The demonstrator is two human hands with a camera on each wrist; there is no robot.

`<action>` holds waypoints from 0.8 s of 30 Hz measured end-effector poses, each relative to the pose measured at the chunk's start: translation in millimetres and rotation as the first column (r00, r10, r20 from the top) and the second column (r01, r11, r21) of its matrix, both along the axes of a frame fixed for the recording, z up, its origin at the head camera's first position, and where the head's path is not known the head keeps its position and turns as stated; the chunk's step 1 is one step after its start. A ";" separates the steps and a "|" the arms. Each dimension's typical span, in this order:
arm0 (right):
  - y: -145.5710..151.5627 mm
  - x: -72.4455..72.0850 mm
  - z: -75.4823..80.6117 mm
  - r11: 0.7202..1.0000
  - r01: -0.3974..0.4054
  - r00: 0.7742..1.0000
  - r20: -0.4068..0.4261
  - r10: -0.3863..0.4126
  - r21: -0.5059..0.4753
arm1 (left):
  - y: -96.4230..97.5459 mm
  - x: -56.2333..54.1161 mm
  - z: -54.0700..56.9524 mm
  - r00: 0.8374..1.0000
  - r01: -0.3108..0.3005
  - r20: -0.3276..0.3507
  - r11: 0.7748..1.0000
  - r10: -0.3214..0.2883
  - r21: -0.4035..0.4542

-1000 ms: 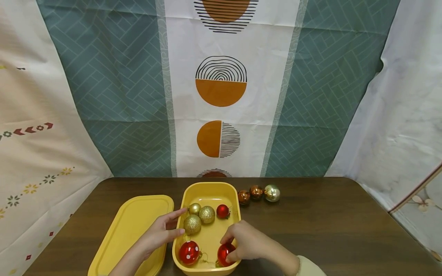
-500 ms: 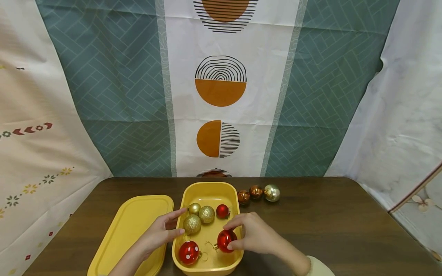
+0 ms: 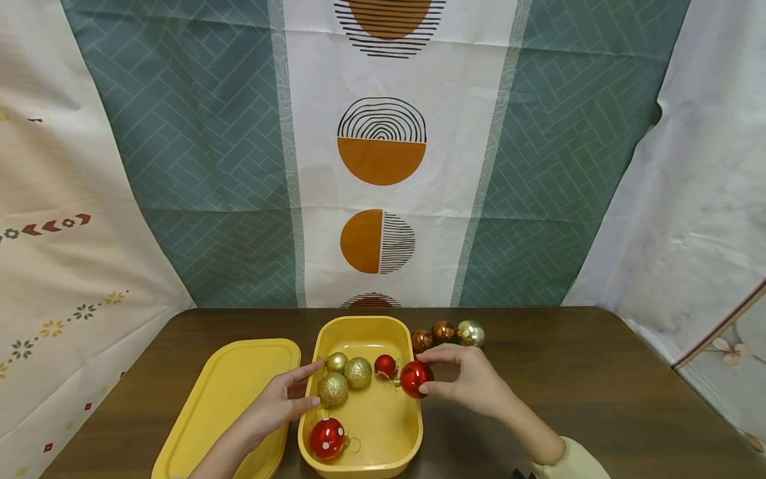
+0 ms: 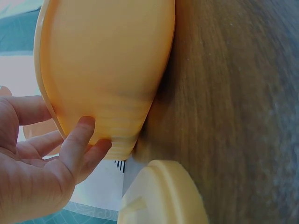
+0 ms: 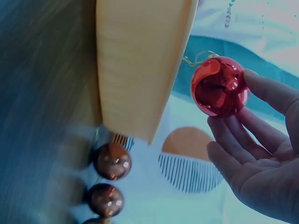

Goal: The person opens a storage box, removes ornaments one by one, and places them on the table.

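Observation:
My right hand (image 3: 475, 379) pinches a shiny red Christmas ball (image 3: 414, 380) between thumb and fingertips, over the right rim of a yellow box (image 3: 376, 429). In the right wrist view the red ball is raised above the box rim, its gold string loose. My left hand (image 3: 272, 406) holds the box's left rim, thumb and index finger over the edge, other fingers against the outer wall (image 4: 107, 60). Inside the box lie glittery gold balls (image 3: 333, 389), a small smooth gold ball (image 3: 337, 362), a small red ball (image 3: 385, 366) and a red ball with white dots (image 3: 327, 438).
A yellow lid (image 3: 239, 379) lies left of the box. Behind its right side, two copper balls (image 3: 443, 331) and a pale gold ball (image 3: 471, 333) stand in a row on the dark wooden table (image 3: 574, 392). A patterned cloth (image 3: 239, 166) hangs behind the table.
My right hand has lifted the shiny red ball from the box's near right corner and carried it up and away to the right rim. My left hand has stayed still.

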State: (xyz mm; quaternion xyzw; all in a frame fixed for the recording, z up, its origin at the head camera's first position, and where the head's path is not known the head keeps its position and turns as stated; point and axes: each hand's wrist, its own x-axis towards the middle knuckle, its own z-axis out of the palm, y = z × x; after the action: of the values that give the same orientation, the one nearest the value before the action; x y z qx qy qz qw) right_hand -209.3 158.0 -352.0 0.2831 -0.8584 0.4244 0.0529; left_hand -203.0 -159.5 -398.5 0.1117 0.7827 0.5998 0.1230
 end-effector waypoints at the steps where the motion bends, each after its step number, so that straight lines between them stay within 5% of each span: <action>1: 3.1 -2.0 -0.6 1.000 0.009 1.000 0.009 -0.008 -0.018 | 0.2 0.0 0.1 1.000 -0.002 -0.003 1.000 0.002 -0.004; 13: 36.5 -33.6 -19.2 0.984 0.178 0.978 0.113 -0.173 -0.029 | 0.3 -0.9 0.8 1.000 -0.013 0.010 1.000 0.014 -0.027; 24: 54.0 -56.3 -38.1 0.985 0.172 0.977 0.127 -0.173 0.017 | 0.6 -0.9 2.4 1.000 -0.002 0.001 0.999 0.002 -0.039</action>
State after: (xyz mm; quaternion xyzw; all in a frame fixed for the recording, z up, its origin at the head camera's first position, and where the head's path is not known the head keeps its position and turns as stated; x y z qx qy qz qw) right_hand -265.7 212.0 -390.0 0.1799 -0.8828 0.4327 0.0336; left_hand -203.9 -158.9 -396.1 0.1082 0.7943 0.5846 0.1250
